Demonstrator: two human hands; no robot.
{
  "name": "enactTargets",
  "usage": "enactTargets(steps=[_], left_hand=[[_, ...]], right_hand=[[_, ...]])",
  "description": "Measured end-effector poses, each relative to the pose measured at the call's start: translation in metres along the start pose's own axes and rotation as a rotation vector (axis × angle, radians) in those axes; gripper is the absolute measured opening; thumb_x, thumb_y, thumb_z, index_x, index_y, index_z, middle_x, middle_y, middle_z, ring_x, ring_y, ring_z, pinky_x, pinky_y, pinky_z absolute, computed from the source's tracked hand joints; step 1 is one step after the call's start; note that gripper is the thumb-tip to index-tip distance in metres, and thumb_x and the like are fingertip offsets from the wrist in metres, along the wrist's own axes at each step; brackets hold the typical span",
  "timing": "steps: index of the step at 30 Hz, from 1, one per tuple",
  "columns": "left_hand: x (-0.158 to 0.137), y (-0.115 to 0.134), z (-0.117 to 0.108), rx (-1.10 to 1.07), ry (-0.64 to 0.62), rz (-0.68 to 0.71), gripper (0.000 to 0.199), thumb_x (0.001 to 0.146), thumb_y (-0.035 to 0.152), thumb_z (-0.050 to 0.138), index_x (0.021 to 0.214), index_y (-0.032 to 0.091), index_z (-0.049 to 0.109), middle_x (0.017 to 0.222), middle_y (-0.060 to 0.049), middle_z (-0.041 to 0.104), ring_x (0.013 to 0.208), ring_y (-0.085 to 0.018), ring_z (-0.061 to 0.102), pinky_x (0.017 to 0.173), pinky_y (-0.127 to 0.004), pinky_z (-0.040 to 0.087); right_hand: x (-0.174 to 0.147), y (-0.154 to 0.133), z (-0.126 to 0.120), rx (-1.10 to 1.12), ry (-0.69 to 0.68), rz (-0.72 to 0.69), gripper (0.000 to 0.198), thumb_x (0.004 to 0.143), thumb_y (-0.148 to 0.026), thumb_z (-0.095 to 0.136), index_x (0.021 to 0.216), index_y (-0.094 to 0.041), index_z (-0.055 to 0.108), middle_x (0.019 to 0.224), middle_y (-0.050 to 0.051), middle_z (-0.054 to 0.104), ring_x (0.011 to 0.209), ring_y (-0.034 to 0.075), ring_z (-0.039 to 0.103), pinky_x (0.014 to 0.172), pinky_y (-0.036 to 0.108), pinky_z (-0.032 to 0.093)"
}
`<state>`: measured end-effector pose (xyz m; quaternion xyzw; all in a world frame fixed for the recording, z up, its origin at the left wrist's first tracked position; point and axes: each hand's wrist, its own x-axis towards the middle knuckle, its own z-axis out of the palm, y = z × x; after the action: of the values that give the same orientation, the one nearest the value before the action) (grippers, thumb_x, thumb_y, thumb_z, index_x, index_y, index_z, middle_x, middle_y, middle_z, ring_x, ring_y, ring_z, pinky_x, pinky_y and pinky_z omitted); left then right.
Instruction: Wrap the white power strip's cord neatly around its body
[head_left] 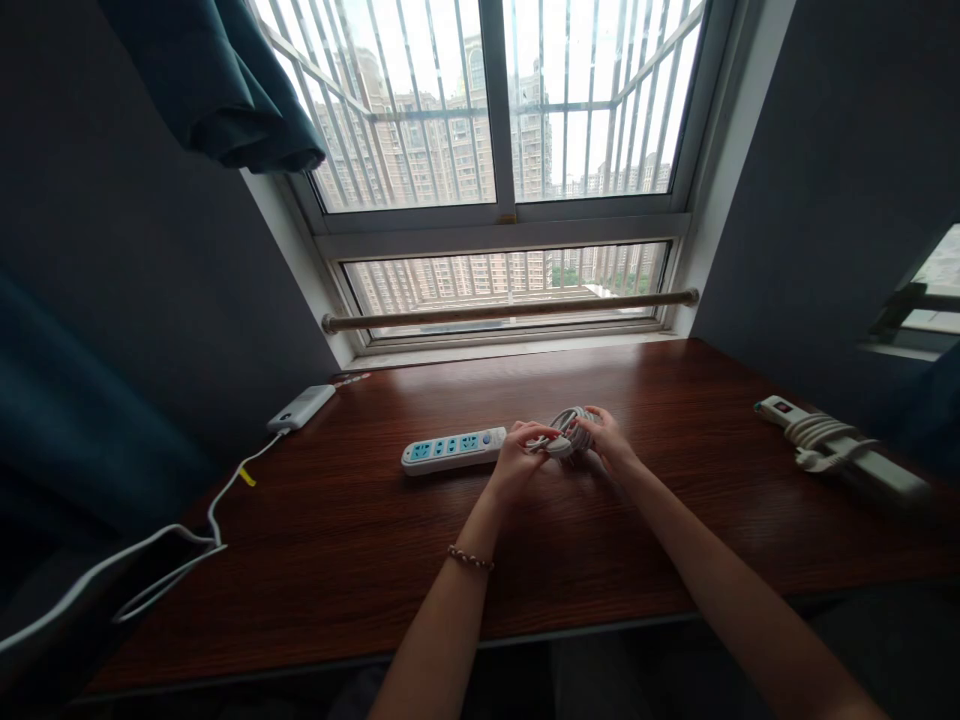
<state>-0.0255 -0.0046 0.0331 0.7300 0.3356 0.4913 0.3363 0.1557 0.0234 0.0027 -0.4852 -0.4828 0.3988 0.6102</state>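
A white power strip point(450, 450) with blue socket faces lies flat on the dark wooden table, left of my hands. Its pale cord point(573, 428) is gathered into a coil at the strip's right end. My left hand point(521, 447) has its fingers closed on the near left side of the coil, by what looks like the plug point(556, 446). On the coil's right side, my right hand point(606, 440) grips the loops between thumb and fingers. Parts of the coil are hidden behind the fingers.
Another white power strip point(847, 450), its cord wound around it, lies at the table's right. At the left sits a white box-shaped device point(301, 407) with a white cable point(225, 490) running off the edge. A barred window point(499, 210) rises behind the table point(337, 580).
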Motion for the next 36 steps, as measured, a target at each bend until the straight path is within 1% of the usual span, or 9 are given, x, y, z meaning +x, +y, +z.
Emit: enactTargets(steps=[4,9,16,19,23,27,31,34,36], left_hand=[[-0.006,-0.006,0.012,0.299,-0.139,0.083,0.021,0.065,0.01,0.061,0.079,0.022,0.07,0.079,-0.002,0.066,0.074,-0.016,0.053,0.071,-0.028,0.042],[-0.015,-0.024,0.024,0.528,-0.219,0.11,0.023,0.069,0.009,0.055,0.082,0.022,0.069,0.08,-0.004,0.067,0.069,-0.017,0.06,0.07,-0.029,0.045],[-0.016,-0.032,0.036,0.384,-0.155,0.129,0.034,0.078,0.009,0.045,0.107,0.019,0.059,0.11,-0.012,0.059,0.101,-0.024,0.057,0.088,-0.04,0.045],[-0.02,-0.038,0.042,0.422,-0.186,0.174,0.04,0.079,0.016,0.046,0.118,0.017,0.054,0.121,-0.017,0.054,0.116,-0.03,0.048,0.098,-0.048,0.036],[-0.026,-0.053,0.045,0.544,-0.128,0.217,0.049,0.081,0.021,0.044,0.13,0.014,0.045,0.135,-0.019,0.043,0.132,-0.037,0.023,0.104,-0.06,0.014],[-0.026,-0.049,0.042,0.498,-0.07,0.242,0.051,0.083,0.027,0.045,0.132,0.014,0.043,0.135,-0.017,0.044,0.132,-0.036,0.025,0.104,-0.058,0.02],[-0.022,-0.028,0.04,0.549,0.061,0.247,0.072,0.08,0.032,0.051,0.142,0.011,0.019,0.147,-0.017,0.021,0.136,-0.033,0.012,0.108,-0.052,0.016],[-0.021,-0.018,0.041,0.589,0.042,0.242,0.08,0.082,0.029,0.049,0.143,0.01,0.0,0.15,-0.019,0.002,0.137,-0.031,0.004,0.108,-0.052,0.014],[-0.021,-0.018,0.042,0.538,0.014,0.261,0.081,0.084,0.024,0.046,0.142,0.014,-0.01,0.15,-0.018,-0.007,0.137,-0.029,0.0,0.108,-0.051,0.017]], right_hand=[[-0.004,-0.015,-0.002,0.308,-0.112,0.194,0.026,0.069,-0.032,0.061,0.089,-0.019,0.052,0.082,0.008,0.068,0.074,0.024,0.066,0.067,0.04,0.054],[-0.01,-0.032,-0.002,0.371,-0.238,0.085,0.025,0.074,-0.034,0.053,0.094,-0.02,0.054,0.097,0.01,0.067,0.094,0.026,0.063,0.081,0.045,0.05],[-0.036,-0.062,0.011,0.437,-0.454,-0.048,0.062,0.072,-0.035,0.051,0.131,-0.022,0.033,0.113,0.012,0.061,0.104,0.026,0.059,0.087,0.048,0.044],[-0.049,-0.07,0.015,0.402,-0.578,-0.006,0.073,0.07,-0.041,0.056,0.135,-0.022,0.03,0.11,0.014,0.062,0.102,0.027,0.059,0.083,0.046,0.045],[-0.059,-0.073,0.02,0.353,-0.702,0.09,0.071,0.068,-0.043,0.064,0.131,-0.021,0.039,0.099,0.013,0.066,0.092,0.026,0.064,0.076,0.043,0.049],[-0.053,-0.064,0.021,0.249,-0.615,0.115,0.062,0.071,-0.047,0.062,0.124,-0.021,0.043,0.081,0.006,0.069,0.072,0.022,0.067,0.066,0.037,0.053],[-0.034,-0.044,0.014,-0.028,-0.271,-0.002,0.048,0.076,-0.056,0.052,0.103,-0.016,0.054,0.057,0.0,0.06,0.046,0.015,0.057,0.047,0.029,0.049],[-0.024,-0.032,0.009,-0.244,-0.04,-0.114,0.046,0.065,-0.053,0.065,0.092,-0.016,0.061,0.078,0.005,0.061,0.063,0.016,0.06,0.056,0.028,0.052],[-0.023,-0.029,0.01,-0.215,-0.136,-0.082,0.046,0.062,-0.05,0.069,0.094,-0.018,0.061,0.087,0.005,0.06,0.072,0.017,0.062,0.062,0.03,0.053]])
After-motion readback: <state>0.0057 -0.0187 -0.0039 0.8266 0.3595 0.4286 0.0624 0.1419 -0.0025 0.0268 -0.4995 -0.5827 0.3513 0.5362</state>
